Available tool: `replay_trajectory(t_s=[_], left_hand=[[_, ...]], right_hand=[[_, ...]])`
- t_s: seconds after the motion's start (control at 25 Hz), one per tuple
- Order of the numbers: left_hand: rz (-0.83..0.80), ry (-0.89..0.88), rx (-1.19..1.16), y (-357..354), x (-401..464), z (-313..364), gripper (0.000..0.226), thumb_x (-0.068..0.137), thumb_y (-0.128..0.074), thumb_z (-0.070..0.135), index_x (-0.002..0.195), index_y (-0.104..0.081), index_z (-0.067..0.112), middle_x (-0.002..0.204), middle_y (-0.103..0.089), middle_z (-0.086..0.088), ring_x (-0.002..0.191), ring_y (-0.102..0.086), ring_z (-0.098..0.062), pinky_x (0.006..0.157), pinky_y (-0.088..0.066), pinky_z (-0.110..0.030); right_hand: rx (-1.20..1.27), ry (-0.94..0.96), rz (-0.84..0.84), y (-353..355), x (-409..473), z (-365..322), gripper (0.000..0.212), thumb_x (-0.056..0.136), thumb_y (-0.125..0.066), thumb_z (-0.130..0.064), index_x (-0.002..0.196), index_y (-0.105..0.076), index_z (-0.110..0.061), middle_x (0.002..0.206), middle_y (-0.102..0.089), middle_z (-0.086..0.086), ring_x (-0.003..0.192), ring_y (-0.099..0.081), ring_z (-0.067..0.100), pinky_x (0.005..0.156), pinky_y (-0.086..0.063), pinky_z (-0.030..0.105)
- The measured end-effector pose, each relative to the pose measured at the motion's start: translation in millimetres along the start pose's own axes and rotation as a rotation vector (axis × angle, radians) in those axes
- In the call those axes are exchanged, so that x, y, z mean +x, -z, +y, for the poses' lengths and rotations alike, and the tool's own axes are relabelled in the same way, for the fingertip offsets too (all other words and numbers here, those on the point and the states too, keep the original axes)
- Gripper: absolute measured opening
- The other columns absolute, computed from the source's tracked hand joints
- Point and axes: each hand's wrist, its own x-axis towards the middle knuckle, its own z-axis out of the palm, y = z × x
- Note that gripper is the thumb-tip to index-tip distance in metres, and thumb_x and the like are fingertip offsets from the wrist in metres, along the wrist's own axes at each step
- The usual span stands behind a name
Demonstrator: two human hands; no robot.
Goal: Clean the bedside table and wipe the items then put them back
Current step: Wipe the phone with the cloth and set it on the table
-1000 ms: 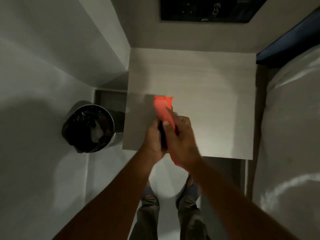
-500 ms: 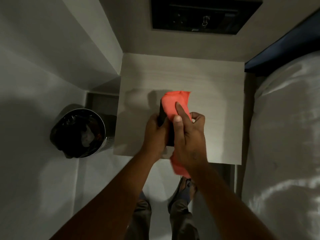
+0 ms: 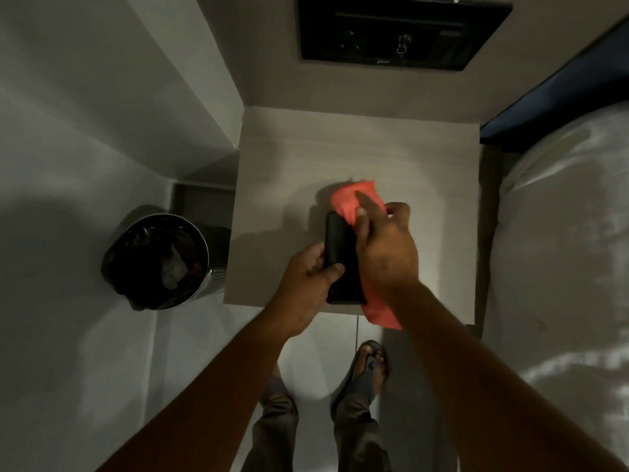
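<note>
Over the bedside table (image 3: pixel 391 158), hands rub orange cloth (image 3: pixel 357 202) on black case (image 3: pixel 340 260).

One cloth (image 3: pixel 357 202), one black case (image 3: pixel 340 253), one bin (image 3: pixel 160 260), two hands (image 3: pixel 308 277)

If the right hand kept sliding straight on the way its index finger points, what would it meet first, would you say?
The right hand points up and away along the orange cloth on the dark flat item. Past the cloth's far edge, only bare bedside table shows, then probably the wall with the dark panel; depth is unclear.
</note>
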Motion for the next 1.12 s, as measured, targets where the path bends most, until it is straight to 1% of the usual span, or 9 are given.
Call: replay_trajectory(t_s=[0.08,0.16,0.24,0.32,0.52,0.68,0.84,1.04,1.12], left_hand=[[0.065,-0.008,0.005,7.0,3.6,1.4,0.031,0.094,-0.056,-0.001,0.122,-0.063,0.012,0.115,-0.074,-0.010,0.109,-0.070,-0.024,0.089,-0.058,-0.034],[0.196,0.010,0.069,27.4,20.4,13.3,0.033,0.095,-0.055,0.000,0.127,-0.059,0.008,0.123,-0.069,-0.014,0.114,-0.067,-0.027,0.097,-0.055,-0.041],[0.302,0.005,0.136,55.3,39.9,29.2,0.031,0.096,-0.054,0.001,0.126,-0.059,0.009,0.121,-0.067,-0.010,0.115,-0.065,-0.027,0.102,-0.053,-0.046],[0.329,-0.016,0.225,74.9,54.9,41.2,0.028,0.096,-0.053,0.001,0.122,-0.060,0.011,0.115,-0.066,-0.009,0.111,-0.064,-0.026,0.101,-0.053,-0.047],[0.388,-0.012,0.345,88.7,82.5,52.7,0.027,0.095,-0.055,0.002,0.121,-0.063,0.005,0.107,-0.067,-0.010,0.096,-0.063,-0.022,0.084,-0.053,-0.033],[0.479,-0.061,0.529,80.5,96.9,55.4,0.013,0.095,-0.056,0.008,0.104,-0.065,0.005,0.096,-0.066,-0.011,0.086,-0.061,-0.021,0.067,-0.049,-0.022],[0.606,-0.017,0.687,68.2,108.0,53.1,0.025,0.096,-0.055,0.014,0.116,-0.062,0.000,0.117,-0.067,-0.020,0.107,-0.065,-0.033,0.093,-0.055,-0.042],[0.647,0.011,0.769,61.4,109.0,47.8,0.031,0.095,-0.059,0.016,0.122,-0.057,0.002,0.126,-0.061,-0.019,0.116,-0.062,-0.031,0.098,-0.054,-0.042],[0.649,0.028,0.806,63.5,107.5,51.5,0.034,0.095,-0.060,0.020,0.124,-0.056,0.002,0.127,-0.061,-0.020,0.118,-0.062,-0.032,0.098,-0.054,-0.043]], right_hand=[[0.059,-0.148,0.019,1.3,12.1,17.1,0.041,0.104,-0.039,-0.040,0.141,-0.054,-0.030,0.129,-0.044,0.019,0.092,-0.064,0.042,0.087,-0.053,0.039],[0.064,-0.177,-0.017,-2.1,-0.9,28.7,0.040,0.104,-0.039,-0.040,0.140,-0.055,-0.030,0.131,-0.043,0.018,0.094,-0.062,0.041,0.095,-0.050,0.042],[0.115,-0.183,-0.040,-5.9,-16.5,35.5,0.039,0.104,-0.039,-0.038,0.138,-0.056,-0.030,0.134,-0.041,0.015,0.095,-0.061,0.037,0.098,-0.049,0.043],[0.163,-0.209,-0.029,-8.9,-20.7,39.2,0.038,0.105,-0.039,-0.031,0.138,-0.056,-0.029,0.135,-0.039,0.015,0.095,-0.061,0.037,0.099,-0.047,0.043],[0.155,-0.179,0.000,-17.8,-12.8,29.4,0.038,0.104,-0.038,-0.024,0.138,-0.055,-0.025,0.134,-0.039,0.019,0.091,-0.062,0.041,0.095,-0.049,0.042],[0.137,-0.177,0.022,-19.0,-8.0,33.5,0.038,0.103,-0.039,-0.024,0.137,-0.057,-0.025,0.137,-0.039,0.020,0.093,-0.062,0.043,0.093,-0.049,0.043],[0.126,-0.158,0.043,-23.6,-9.4,37.6,0.039,0.102,-0.040,-0.024,0.135,-0.059,-0.026,0.138,-0.038,0.018,0.100,-0.062,0.042,0.096,-0.049,0.040],[0.073,-0.151,0.043,-33.3,-12.5,41.3,0.040,0.100,-0.041,-0.029,0.136,-0.058,-0.027,0.137,-0.038,0.017,0.124,-0.047,0.040,0.102,-0.044,0.041],[0.069,-0.164,0.015,-33.6,-11.7,36.0,0.039,0.100,-0.044,-0.031,0.136,-0.059,-0.027,0.138,-0.040,0.017,0.126,-0.043,0.038,0.103,-0.043,0.044]])
